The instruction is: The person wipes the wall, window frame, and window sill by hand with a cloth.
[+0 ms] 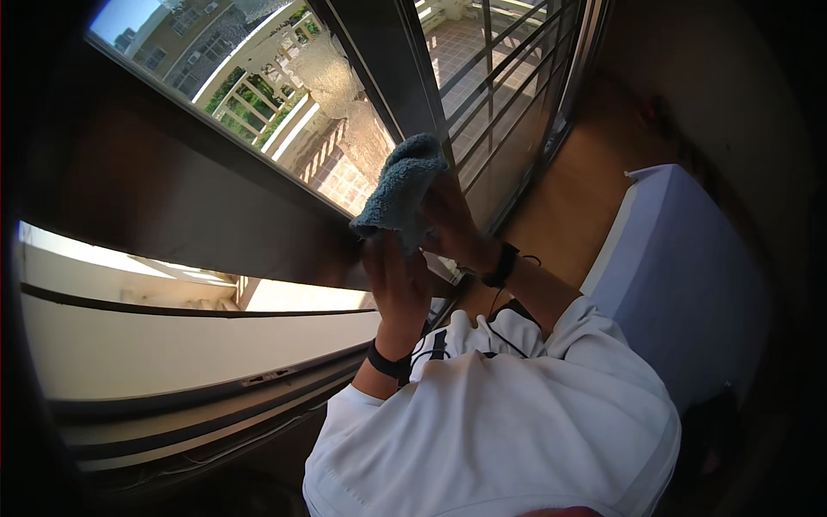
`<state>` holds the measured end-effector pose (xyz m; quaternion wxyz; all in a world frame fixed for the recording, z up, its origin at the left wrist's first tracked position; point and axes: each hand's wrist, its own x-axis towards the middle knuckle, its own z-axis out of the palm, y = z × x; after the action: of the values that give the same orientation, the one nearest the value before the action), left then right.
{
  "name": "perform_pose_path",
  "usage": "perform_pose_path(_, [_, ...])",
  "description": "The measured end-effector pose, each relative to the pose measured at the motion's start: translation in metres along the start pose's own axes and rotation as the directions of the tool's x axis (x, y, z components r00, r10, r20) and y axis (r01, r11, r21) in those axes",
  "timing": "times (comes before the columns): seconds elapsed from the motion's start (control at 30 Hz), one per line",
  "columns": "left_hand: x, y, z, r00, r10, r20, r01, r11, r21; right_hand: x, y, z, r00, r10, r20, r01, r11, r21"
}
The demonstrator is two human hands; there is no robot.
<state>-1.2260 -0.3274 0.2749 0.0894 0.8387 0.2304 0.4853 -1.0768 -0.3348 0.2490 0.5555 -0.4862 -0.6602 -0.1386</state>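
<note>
While a blue-green terry cloth (401,188) is held by the right hand (458,231), its fingers closed on the fabric and partly hidden by it, the lower edge is met by the fingertips of the left hand (399,284), whose grip cannot be judged. The cloth is seen before the dark frame (376,52) and glass pane (284,108); whether either is touched cannot be told.

Blue-grey cloth (398,188), white shirt (508,422), black wristbands (500,265)
</note>
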Motion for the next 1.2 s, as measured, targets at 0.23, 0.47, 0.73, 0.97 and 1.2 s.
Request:
perform_pose_path(0.23, [0.059,0.024,0.107,0.986,-0.166,-0.021,0.160,0.970,-0.182,0.016,0.088,-0.047,0.990,0.032,-0.138,-0.035,0.999,-0.021])
perform_pose_path(0.47, [0.032,0.026,0.154,0.930,-0.350,0.108,0.355,0.935,-0.027,-0.062,0.122,-0.050,0.976,0.218,-0.031,-0.217,0.976,0.023])
perform_pose_path(0.73, [-0.014,0.026,0.111,0.895,-0.443,-0.059,0.446,0.878,0.172,-0.069,0.094,-0.033,0.958,0.096,0.269,-0.156,0.965,0.211])
perform_pose_path(0.97, [0.037,0.046,0.113,0.919,-0.245,-0.310,0.331,0.906,0.264,0.014,0.090,-0.061,0.973,-0.105,0.204,0.042,0.956,0.289])
perform_pose_path(1.2, [0.087,0.064,0.175,0.943,-0.184,-0.277,0.244,0.949,0.201,0.030,0.131,-0.113,0.991,0.021,0.135,-0.042,0.987,0.153])
